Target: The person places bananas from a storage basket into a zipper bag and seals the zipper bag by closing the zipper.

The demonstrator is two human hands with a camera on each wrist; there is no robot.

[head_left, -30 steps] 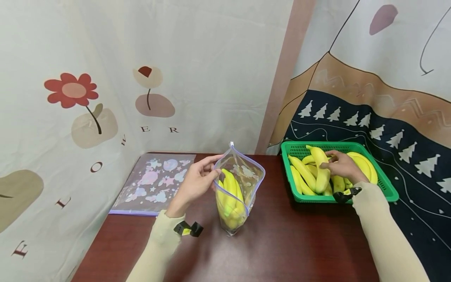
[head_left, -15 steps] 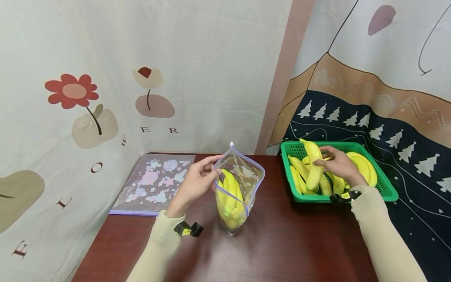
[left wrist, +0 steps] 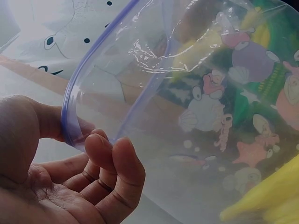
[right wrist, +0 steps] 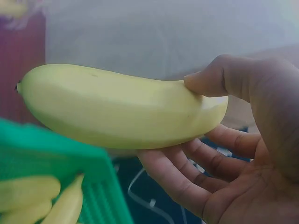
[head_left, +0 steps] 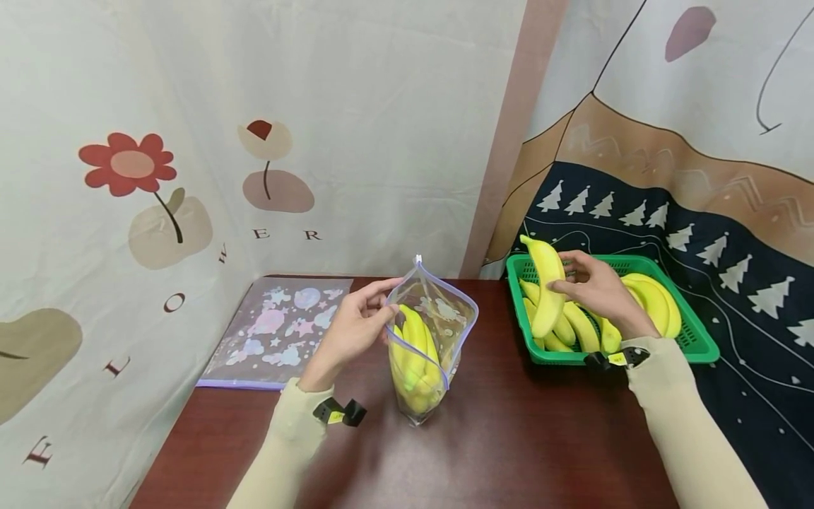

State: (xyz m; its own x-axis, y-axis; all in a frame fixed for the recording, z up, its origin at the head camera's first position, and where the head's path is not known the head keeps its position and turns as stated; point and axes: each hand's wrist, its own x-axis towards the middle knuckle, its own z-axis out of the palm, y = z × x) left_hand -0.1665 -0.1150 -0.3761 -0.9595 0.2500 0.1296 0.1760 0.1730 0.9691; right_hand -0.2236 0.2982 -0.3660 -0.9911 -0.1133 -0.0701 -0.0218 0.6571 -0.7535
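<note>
My left hand (head_left: pixel 362 326) pinches the purple-edged rim of a clear zip bag (head_left: pixel 450 311) that stands upright on the table with its mouth spread wide. Several yellow bananas (head_left: pixel 416 353) lie inside it. In the left wrist view the thumb and fingers (left wrist: pixel 128 163) grip the bag's edge, and sea-creature prints show on the plastic. My right hand (head_left: pixel 600 293) holds a single banana (head_left: pixel 545 286) above the left part of a green basket (head_left: pixel 696 346). The right wrist view shows the thumb on top of this banana (right wrist: pixel 117 107) and the fingers underneath.
More bananas (head_left: pixel 655 304) fill the basket at the table's right. A flat zip bag (head_left: pixel 280 329) printed with pastel shapes lies at the back left of the brown table (head_left: pixel 509 438). Printed cloth (head_left: pixel 394 141) hangs behind the table.
My right hand has lifted the banana from the pile and moved it left and up, uncovering other bananas beneath. My left hand and the bag have stayed in place.
</note>
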